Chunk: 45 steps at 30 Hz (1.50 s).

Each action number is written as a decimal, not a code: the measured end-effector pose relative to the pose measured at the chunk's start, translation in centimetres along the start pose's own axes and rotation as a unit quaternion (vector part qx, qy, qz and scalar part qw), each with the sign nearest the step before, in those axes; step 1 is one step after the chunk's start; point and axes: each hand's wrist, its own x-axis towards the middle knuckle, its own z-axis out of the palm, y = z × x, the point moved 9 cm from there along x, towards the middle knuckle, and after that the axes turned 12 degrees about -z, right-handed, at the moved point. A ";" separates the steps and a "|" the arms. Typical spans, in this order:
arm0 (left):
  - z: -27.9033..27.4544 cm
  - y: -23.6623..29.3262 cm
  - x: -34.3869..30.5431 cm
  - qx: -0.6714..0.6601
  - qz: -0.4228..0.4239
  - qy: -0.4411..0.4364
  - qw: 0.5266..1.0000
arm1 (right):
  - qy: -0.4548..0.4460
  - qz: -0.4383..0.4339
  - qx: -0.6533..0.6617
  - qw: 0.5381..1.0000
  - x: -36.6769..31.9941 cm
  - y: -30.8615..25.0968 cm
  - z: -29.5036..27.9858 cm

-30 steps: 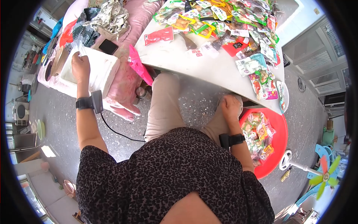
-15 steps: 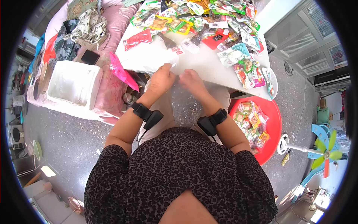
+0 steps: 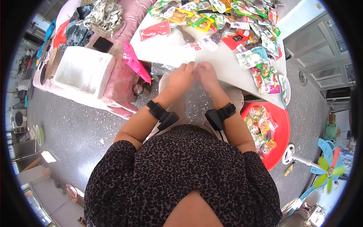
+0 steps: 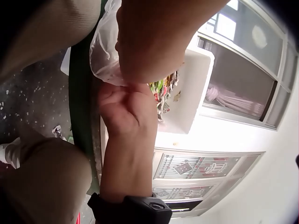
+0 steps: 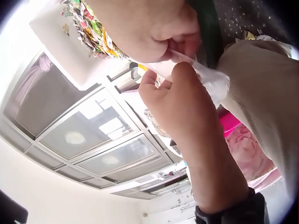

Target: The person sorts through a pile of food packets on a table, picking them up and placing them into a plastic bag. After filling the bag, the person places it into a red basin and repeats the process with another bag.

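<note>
A clear plastic bag (image 3: 162, 69) hangs at the near edge of the white table, in front of the person's lap. My left hand (image 3: 181, 78) pinches its edge between thumb and fingers, as the right wrist view shows. Close beside it, my right hand (image 3: 207, 76) has its fingers curled on the same bag (image 5: 214, 83); its fingertips are blurred in the head view. In the left wrist view the bag (image 4: 105, 51) spreads out thin and see-through, partly hidden behind the left hand.
A heap of colourful snack packets (image 3: 227, 17) covers the table's far side. On the right, a red tub (image 3: 281, 136) holds more packets. A white foam box (image 3: 104, 75) sits on the pink bedding at left, near a phone (image 3: 103, 44) and a bright pink bag (image 3: 136, 62).
My left hand has come from the foam box to the table edge, bringing the plastic bag. My right hand has risen from the right knee to meet it.
</note>
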 end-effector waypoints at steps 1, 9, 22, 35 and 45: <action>0.2 -0.1 -0.1 -0.003 -0.014 -0.008 1.000 | -0.015 -0.013 -0.033 0.999 0.3 0.3 0.3; -0.1 -4.3 0.0 -0.050 -0.080 0.012 0.995 | -0.053 -0.083 -0.101 0.990 1.4 -3.0 0.3; 0.1 -5.8 -0.4 -0.119 -0.115 0.033 0.986 | -0.030 -0.283 -0.563 0.776 8.6 -3.8 4.1; 0.0 -4.8 0.1 -0.103 -0.108 0.011 0.989 | 0.015 -0.280 -0.561 0.779 7.1 -8.6 0.3; 3.0 -1.8 3.5 -0.060 -0.077 -0.087 0.991 | 0.076 -0.364 -0.302 0.878 -0.8 -10.9 -8.6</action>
